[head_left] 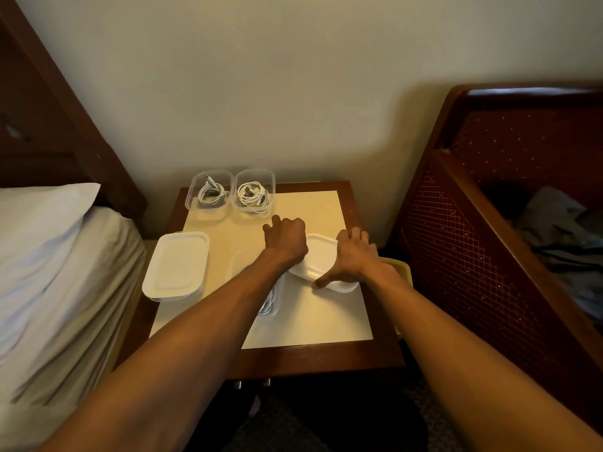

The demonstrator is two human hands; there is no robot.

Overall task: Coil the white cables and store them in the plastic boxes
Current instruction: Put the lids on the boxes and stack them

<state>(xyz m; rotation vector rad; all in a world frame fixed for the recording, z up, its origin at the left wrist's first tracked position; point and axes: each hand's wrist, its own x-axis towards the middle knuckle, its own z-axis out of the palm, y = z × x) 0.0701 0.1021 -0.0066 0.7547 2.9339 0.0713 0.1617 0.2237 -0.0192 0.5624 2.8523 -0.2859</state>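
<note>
Two open clear plastic boxes stand at the back of the nightstand, and each holds a coiled white cable: the left box (208, 194) and the right box (254, 192). A third clear box (272, 303) with a white cable in it lies mostly hidden under my left forearm. A white lid (319, 256) lies right of it. My left hand (285, 236) grips the lid's left edge with curled fingers. My right hand (354, 256) holds its right side, with the fingers over the far edge and the thumb at the near edge.
A closed box with a white lid (177, 265) sits at the nightstand's (293, 353) left edge. A bed with a pillow (49, 256) is close on the left. A dark red wooden piece of furniture (489, 223) stands on the right, and a yellow object (403, 267) lies between it and the nightstand.
</note>
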